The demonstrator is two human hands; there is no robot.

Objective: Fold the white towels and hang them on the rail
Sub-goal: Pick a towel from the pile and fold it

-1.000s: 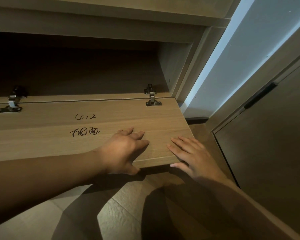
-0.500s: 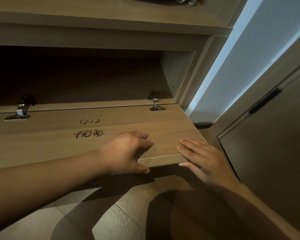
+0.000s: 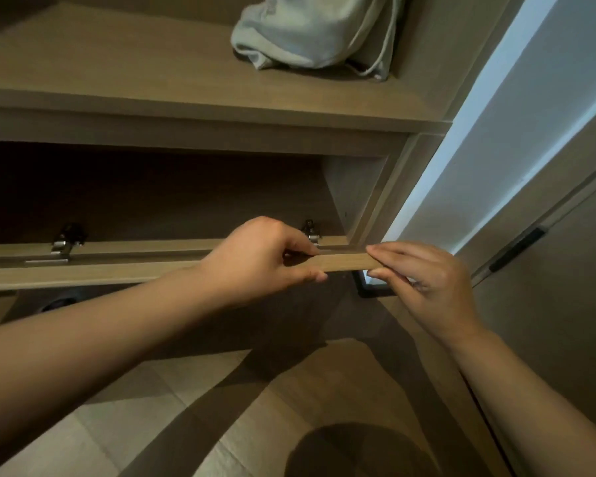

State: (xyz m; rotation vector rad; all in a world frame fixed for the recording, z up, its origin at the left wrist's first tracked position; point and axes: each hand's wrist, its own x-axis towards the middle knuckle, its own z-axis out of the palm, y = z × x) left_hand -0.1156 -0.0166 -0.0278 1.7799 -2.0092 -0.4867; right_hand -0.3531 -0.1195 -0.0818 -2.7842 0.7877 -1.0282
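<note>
Since the earlier frame the cabinet flap [image 3: 83, 275] has swung up from lying flat with its written-on inner face showing, and it is now seen nearly edge-on, while the view has tipped up to take in the shelf [image 3: 117, 63] above. At the left, a metal hinge [image 3: 66, 241] joins the flap to the lip of the dark compartment [image 3: 152, 194]. The left hand [image 3: 258, 259] grips the flap's free edge, fingers curled over the top and thumb beneath. Just beside it, the right hand [image 3: 424, 280] pinches the same edge near its corner in the same way. The only fabric in view is a pale bunched cloth [image 3: 310, 29] on the shelf, above and between the hands. Whether it is one of the white towels cannot be told, and no rail shows. The risk from here is to the fingers: if the flap closes with them still wrapped over its edge, they could be caught against the frame. A loosened grip could let the panel drop back open.
</note>
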